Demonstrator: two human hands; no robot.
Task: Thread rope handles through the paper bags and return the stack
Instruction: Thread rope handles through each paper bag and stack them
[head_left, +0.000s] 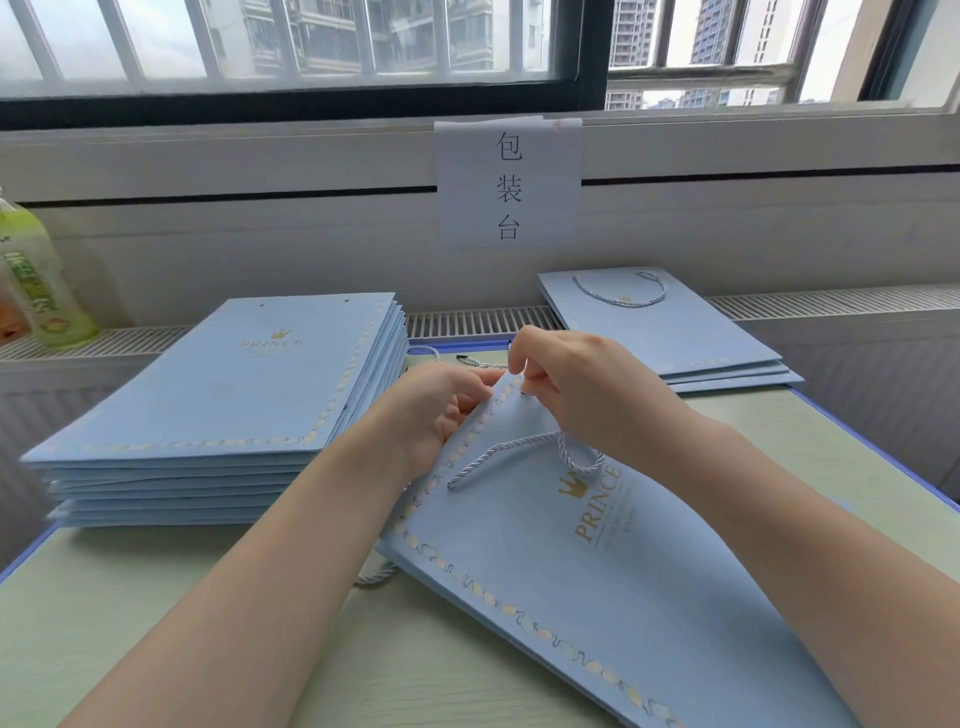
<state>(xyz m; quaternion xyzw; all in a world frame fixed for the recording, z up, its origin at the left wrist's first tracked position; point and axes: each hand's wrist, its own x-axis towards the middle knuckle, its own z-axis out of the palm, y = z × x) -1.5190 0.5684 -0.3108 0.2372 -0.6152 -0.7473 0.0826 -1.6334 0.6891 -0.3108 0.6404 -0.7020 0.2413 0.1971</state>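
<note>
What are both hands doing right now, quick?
Left hand: grips the top edge of the blue paper bag.
Right hand: pinches the rope handle at the bag's hole.

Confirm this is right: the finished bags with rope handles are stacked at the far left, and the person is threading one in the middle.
Wrong side: the finished bags with handles lie far right in the head view; the left stack has none.

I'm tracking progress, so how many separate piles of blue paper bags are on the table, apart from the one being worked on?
2. A tall stack without handles on the left, and a short stack with rope handles at the back right.
</note>
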